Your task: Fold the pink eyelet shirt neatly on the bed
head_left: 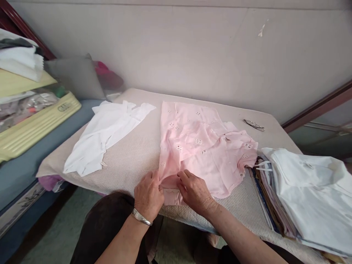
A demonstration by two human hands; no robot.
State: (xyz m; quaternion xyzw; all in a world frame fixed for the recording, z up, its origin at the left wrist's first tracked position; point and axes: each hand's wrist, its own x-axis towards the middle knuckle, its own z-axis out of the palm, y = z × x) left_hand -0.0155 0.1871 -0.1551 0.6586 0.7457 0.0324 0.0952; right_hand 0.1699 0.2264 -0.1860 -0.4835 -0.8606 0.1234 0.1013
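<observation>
Head view: pink garment (203, 154) spread on beige padded table (132, 157), near hem at hands; white garment (101, 139) lies well left of grip, apart from pink; stack of folded fabrics (302, 190) just right of grip, touching pink edge; scissors (254, 125) far beyond grip, near wall; nothing between hands and hem; left hand (148, 196) knuckles up, bracelet (140, 217) at wrist, fingers pinching pink hem; right hand (195, 192) alongside, fingers curled, pinching same hem fold.
</observation>
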